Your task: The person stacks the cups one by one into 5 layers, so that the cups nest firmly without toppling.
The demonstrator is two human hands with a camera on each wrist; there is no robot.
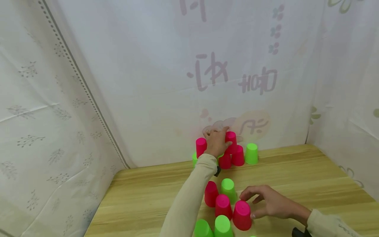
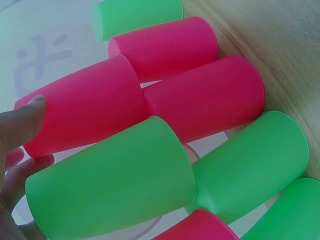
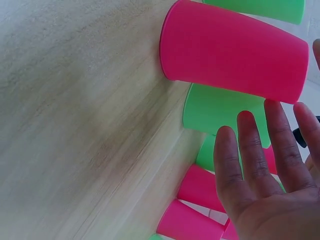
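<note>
Two groups of inverted pink and green cups stand on the wooden bench (image 1: 296,171). At the far group, against the curtain, the left hand (image 1: 217,141) rests on the top pink cup (image 1: 231,140), thumb and fingers curled round its upturned base, apparently steadying it on the pink cups beneath; a lone green cup (image 1: 251,153) stands just right of that pile. The left wrist view shows a thumb tip (image 2: 22,122) touching the pink cup's end. In the near group, the right hand (image 1: 267,202) lies with fingers relaxed and spread, holding nothing, its thumb touching the near pink cup (image 1: 242,215), which stands mouth-down, as do its neighbours
</note>
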